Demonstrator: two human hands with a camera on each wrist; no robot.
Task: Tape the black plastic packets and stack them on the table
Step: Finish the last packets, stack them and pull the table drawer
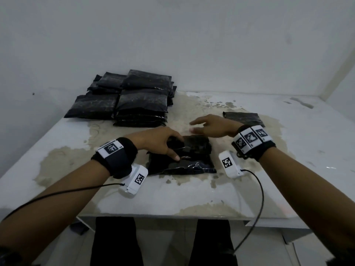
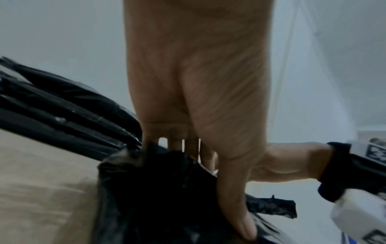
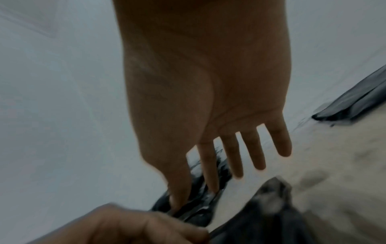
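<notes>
Left hand (image 1: 157, 142) fingers press the black packet (image 1: 182, 157); right hand (image 1: 213, 125) fingers hover spread above.

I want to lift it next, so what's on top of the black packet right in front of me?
The left hand grips the front packet, thumb pressing its glossy top. The right hand hovers open over its far edge. The plastic under the left palm is covered.

The left hand (image 1: 157, 143) covers the near packet's (image 1: 190, 160) upper left corner; both wrist views are blurred.
</notes>
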